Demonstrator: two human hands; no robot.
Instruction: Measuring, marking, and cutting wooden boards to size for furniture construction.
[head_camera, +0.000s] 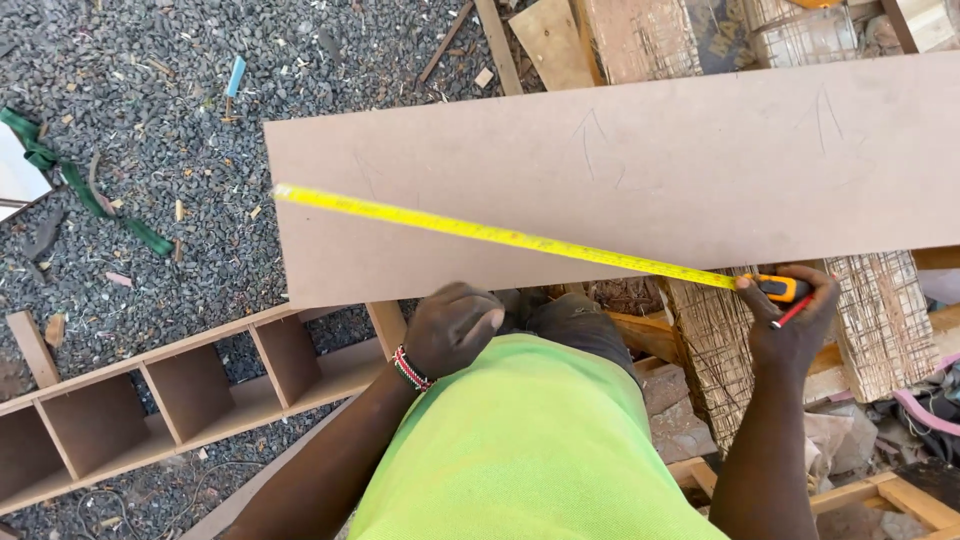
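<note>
A long brown fibreboard panel lies across the view with faint pencil arrows on it. A yellow tape measure blade stretches diagonally over it, from the panel's left edge to the orange and black case. My right hand grips that case at the panel's near edge, with a red pencil held between its fingers. My left hand, with a beaded bracelet at the wrist, is curled into a fist just below the panel's near edge. Nothing is visible in it.
A wooden shelf unit with open compartments lies on the gravel at lower left. A green strap lies on the gravel at left. Woven mesh panels and timber offcuts sit under and behind the panel. My lime shirt fills the lower middle.
</note>
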